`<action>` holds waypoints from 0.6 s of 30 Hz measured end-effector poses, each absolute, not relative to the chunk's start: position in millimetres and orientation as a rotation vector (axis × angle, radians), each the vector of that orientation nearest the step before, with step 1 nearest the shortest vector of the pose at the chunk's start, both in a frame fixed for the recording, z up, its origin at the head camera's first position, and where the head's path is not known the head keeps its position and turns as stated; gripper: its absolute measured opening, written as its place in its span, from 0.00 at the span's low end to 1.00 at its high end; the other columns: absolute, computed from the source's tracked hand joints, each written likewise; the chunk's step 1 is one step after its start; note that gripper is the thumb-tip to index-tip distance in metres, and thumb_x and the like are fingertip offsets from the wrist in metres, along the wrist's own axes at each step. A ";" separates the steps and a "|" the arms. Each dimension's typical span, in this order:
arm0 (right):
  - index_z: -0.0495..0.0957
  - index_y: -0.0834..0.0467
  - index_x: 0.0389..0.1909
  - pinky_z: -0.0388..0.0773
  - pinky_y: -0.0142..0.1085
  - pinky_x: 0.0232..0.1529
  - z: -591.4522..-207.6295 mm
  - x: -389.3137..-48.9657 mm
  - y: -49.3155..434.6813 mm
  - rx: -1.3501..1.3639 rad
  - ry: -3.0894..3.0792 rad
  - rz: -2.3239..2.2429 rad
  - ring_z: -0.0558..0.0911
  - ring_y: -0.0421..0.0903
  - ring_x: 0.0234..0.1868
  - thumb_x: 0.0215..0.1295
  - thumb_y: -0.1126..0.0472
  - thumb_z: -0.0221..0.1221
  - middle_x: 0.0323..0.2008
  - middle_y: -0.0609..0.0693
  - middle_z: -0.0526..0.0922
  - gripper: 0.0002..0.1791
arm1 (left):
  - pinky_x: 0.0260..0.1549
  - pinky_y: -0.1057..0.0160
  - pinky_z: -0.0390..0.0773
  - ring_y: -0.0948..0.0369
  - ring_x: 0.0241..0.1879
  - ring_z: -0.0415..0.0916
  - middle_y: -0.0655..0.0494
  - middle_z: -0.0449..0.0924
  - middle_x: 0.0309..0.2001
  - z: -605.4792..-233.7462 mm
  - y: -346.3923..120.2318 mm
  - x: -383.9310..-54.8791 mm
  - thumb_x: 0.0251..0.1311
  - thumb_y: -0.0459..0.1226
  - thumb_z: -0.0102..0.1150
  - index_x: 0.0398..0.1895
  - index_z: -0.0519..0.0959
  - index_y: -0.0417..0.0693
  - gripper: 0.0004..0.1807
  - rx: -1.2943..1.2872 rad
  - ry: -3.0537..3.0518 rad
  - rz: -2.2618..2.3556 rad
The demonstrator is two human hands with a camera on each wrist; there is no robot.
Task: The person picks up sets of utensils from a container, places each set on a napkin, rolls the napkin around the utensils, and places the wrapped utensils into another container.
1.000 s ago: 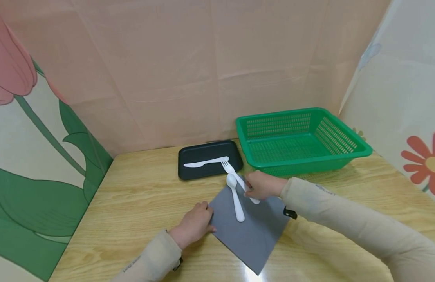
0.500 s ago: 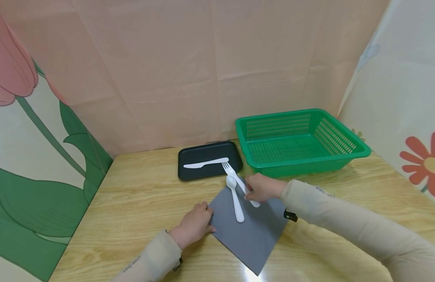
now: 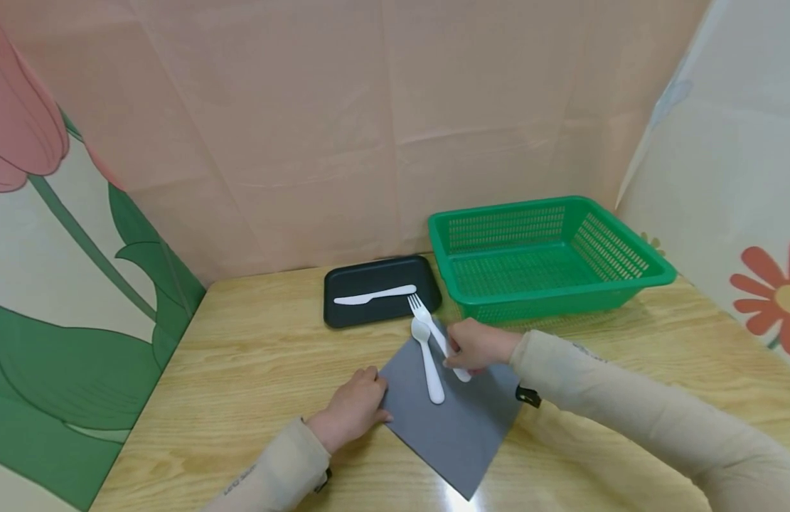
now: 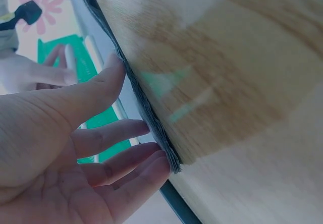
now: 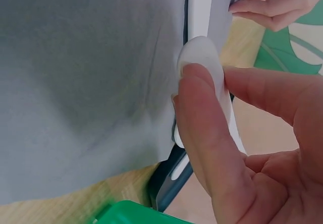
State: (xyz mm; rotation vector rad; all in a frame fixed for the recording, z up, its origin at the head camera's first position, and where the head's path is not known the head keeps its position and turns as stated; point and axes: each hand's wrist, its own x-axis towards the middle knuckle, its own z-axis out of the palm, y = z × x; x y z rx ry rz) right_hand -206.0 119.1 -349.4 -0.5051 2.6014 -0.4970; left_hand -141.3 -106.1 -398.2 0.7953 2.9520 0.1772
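A grey folded napkin (image 3: 455,434) lies on the table with one corner toward me. My left hand (image 3: 353,409) rests at its left edge, thumb and fingertips touching the layered fold (image 4: 146,103) with loosely straight fingers. My right hand (image 3: 478,343) pinches the handle of a white plastic fork (image 3: 436,333) over the napkin; the tines point away, toward the tray. To the fork's left, a white plastic spoon (image 3: 429,366) lies on the napkin, bowl away from me. In the right wrist view, thumb and fingers close round the fork's handle end (image 5: 202,52).
A black tray (image 3: 337,313) stands at the back with a white plastic knife (image 3: 375,294) lying in it. Right of it sits a green mesh basket (image 3: 561,295), close behind my right hand. The wooden table (image 3: 260,363) meets a pink backdrop.
The fork, in my right hand, has shifted slightly toward me and its tines a little to the right. My left hand, the napkin and the spoon stay in place.
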 end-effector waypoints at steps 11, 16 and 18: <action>0.70 0.59 0.26 0.75 0.31 0.18 -358.5 -203.5 119.0 -0.436 2.574 -0.552 0.77 0.41 0.16 0.59 0.60 0.62 0.18 0.51 0.77 0.11 | 0.32 0.62 0.77 0.58 0.36 0.71 0.50 0.74 0.37 -398.2 -106.3 -141.3 0.48 0.47 0.68 0.41 0.78 0.39 0.23 0.779 2.944 0.163; 0.70 0.60 0.26 0.75 0.30 0.18 -360.8 -203.9 120.0 -0.429 2.567 -0.582 0.77 0.41 0.15 0.59 0.61 0.62 0.18 0.52 0.77 0.11 | 0.33 0.62 0.77 0.58 0.35 0.71 0.50 0.74 0.37 -398.5 -106.5 -141.2 0.48 0.47 0.67 0.41 0.79 0.39 0.23 0.775 2.941 0.163; 0.70 0.60 0.26 0.75 0.30 0.18 -361.3 -204.0 119.9 -0.421 2.566 -0.582 0.77 0.41 0.15 0.58 0.61 0.62 0.19 0.52 0.77 0.11 | 0.32 0.62 0.76 0.58 0.35 0.71 0.50 0.73 0.36 -398.9 -106.3 -141.6 0.48 0.47 0.67 0.41 0.79 0.39 0.23 0.779 2.942 0.162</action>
